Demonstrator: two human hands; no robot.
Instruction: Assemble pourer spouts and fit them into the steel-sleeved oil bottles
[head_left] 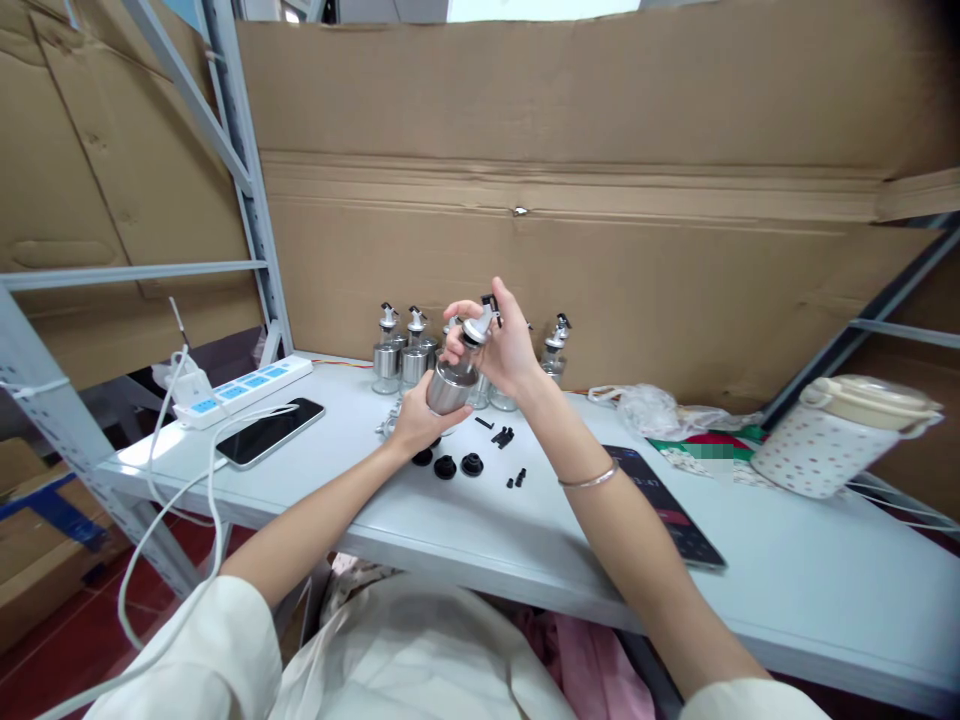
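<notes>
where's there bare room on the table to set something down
Bare tabletop lies right of the tablet, in front of the spotted container. Another strip runs between the black caps and the near edge. A smaller patch lies right of the phone, behind the left forearm. The middle is crowded with bottles and small black parts.

On the tablet (679,513) — “:47”

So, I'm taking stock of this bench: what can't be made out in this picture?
In the head view:
Back-row bottles: the middle ones are partly hidden by the right hand and held bottle, so no sure count.
Silvery parts: partly covered by the left hand.
Dark-screened device: partly covered by the right forearm.
Small black pieces: too small to tell their exact shapes.
</notes>
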